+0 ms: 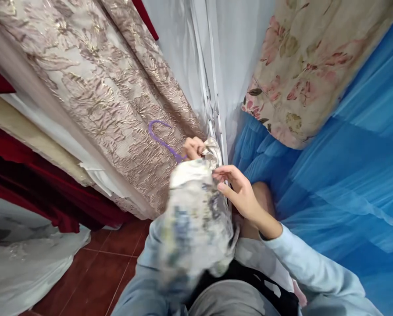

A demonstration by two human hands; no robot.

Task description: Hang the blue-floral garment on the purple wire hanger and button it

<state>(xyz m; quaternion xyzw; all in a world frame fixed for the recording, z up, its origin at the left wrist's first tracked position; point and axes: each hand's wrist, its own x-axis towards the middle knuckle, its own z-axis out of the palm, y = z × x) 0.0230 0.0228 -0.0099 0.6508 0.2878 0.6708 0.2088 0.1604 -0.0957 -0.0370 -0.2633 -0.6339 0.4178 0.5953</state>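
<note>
The patterned garment hangs between the forearms, the left hand curled tight on its top beside the purple hanger, so the loosely open right hand, fingertips near the garment's edge, should ease bunched folds smooth gently.

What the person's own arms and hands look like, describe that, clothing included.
The left sleeve and right sleeve are long, plain and light blue. The left hand and right hand wear no gloves. The left cuff is hidden.

Long, plain, pale-blue sleeves
</note>
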